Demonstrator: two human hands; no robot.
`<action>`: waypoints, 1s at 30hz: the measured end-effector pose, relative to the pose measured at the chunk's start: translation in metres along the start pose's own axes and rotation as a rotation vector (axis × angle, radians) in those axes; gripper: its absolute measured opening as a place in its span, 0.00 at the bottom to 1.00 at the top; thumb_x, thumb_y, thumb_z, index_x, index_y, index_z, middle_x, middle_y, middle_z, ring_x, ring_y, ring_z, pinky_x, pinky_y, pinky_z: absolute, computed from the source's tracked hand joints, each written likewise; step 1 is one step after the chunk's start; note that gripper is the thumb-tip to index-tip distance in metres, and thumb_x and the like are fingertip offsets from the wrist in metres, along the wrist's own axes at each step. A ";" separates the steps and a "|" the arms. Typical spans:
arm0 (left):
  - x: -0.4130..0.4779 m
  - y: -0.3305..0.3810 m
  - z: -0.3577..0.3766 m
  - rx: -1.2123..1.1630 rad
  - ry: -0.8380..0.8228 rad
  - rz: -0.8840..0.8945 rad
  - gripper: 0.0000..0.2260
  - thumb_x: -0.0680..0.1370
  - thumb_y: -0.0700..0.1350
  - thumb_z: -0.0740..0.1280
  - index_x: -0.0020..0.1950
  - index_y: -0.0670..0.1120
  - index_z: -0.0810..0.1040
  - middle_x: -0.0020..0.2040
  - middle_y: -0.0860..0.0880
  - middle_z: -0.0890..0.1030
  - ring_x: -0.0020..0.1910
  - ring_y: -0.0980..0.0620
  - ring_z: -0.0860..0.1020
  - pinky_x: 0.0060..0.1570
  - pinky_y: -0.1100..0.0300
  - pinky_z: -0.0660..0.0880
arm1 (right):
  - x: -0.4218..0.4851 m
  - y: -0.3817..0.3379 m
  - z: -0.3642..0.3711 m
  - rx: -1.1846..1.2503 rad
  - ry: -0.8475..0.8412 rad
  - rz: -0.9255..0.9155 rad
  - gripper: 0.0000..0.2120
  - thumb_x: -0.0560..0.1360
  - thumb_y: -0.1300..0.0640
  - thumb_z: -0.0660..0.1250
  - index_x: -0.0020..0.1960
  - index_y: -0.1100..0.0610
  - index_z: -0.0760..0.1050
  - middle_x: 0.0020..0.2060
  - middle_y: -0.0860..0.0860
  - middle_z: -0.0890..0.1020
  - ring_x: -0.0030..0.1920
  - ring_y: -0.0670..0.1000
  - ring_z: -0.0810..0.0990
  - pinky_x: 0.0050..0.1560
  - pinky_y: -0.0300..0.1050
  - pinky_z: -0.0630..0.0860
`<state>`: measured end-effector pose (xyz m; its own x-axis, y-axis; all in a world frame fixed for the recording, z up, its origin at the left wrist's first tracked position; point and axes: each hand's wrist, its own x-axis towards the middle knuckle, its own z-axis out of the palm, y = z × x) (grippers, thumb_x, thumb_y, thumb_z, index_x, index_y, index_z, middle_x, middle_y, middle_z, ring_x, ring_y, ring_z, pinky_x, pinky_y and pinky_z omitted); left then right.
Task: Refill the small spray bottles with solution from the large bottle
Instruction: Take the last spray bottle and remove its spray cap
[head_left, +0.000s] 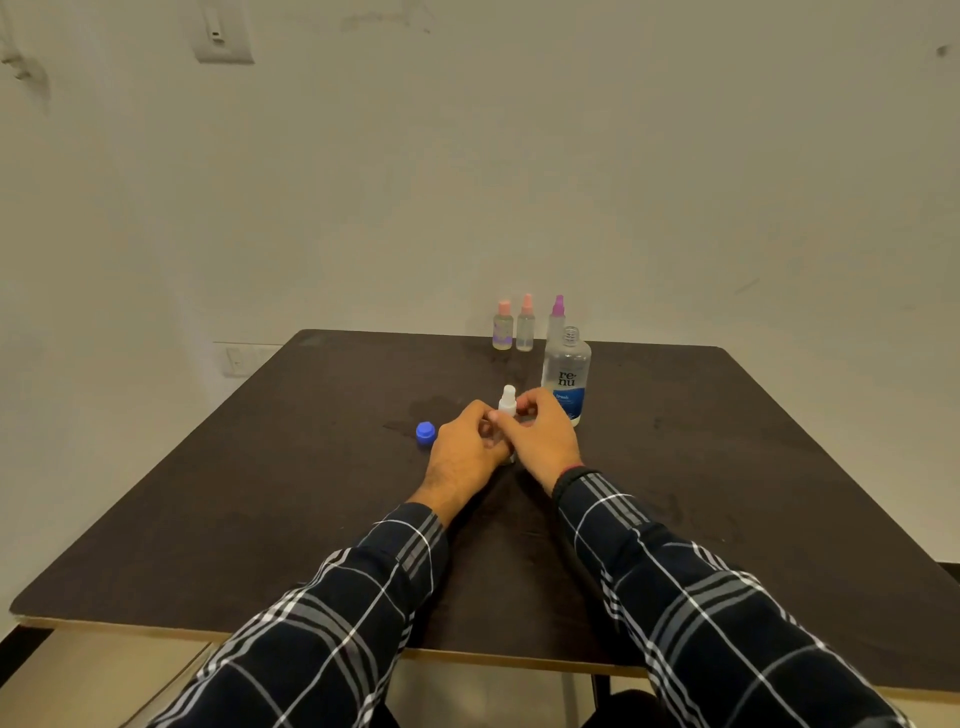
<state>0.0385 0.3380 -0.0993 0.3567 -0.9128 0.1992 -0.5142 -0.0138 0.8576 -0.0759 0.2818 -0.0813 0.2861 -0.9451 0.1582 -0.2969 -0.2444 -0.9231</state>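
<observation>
A small spray bottle with a white top (507, 402) stands upright near the middle of the dark table (260, 493). My left hand (464, 454) grips its body from the left. My right hand (543, 436) pinches its white spray head from the right. Most of the small bottle is hidden by my fingers. The large clear bottle (566, 376) with a blue label stands just behind my right hand, its neck uncapped. Its blue cap (425, 433) lies on the table left of my left hand.
Three small spray bottles stand at the table's far edge by the wall: two with pink tops (503, 326) (525, 325) and one with a purple top (557, 317). A faint wet patch (431, 410) marks the table behind the blue cap.
</observation>
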 end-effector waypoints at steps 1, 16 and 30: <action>0.000 -0.001 0.000 -0.019 -0.002 -0.003 0.07 0.78 0.47 0.71 0.53 0.50 0.75 0.45 0.53 0.82 0.45 0.59 0.81 0.45 0.65 0.77 | 0.001 0.001 0.001 0.001 0.005 -0.012 0.13 0.75 0.50 0.73 0.56 0.52 0.73 0.49 0.48 0.80 0.48 0.45 0.79 0.48 0.39 0.77; 0.004 -0.005 0.002 -0.038 0.012 0.018 0.08 0.77 0.48 0.72 0.51 0.51 0.76 0.45 0.53 0.84 0.45 0.60 0.83 0.48 0.63 0.80 | 0.001 0.000 -0.003 -0.022 -0.016 -0.083 0.10 0.78 0.53 0.70 0.58 0.54 0.77 0.49 0.45 0.79 0.50 0.44 0.79 0.53 0.39 0.77; 0.007 -0.004 0.005 -0.021 -0.002 -0.007 0.08 0.76 0.48 0.73 0.52 0.52 0.75 0.46 0.53 0.83 0.45 0.58 0.83 0.52 0.57 0.81 | 0.007 0.001 -0.009 -0.055 0.005 -0.108 0.13 0.77 0.53 0.70 0.61 0.53 0.77 0.56 0.49 0.77 0.49 0.42 0.77 0.46 0.31 0.72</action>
<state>0.0392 0.3296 -0.1035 0.3587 -0.9135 0.1921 -0.4948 -0.0116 0.8690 -0.0822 0.2732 -0.0776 0.3144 -0.9136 0.2580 -0.3138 -0.3565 -0.8800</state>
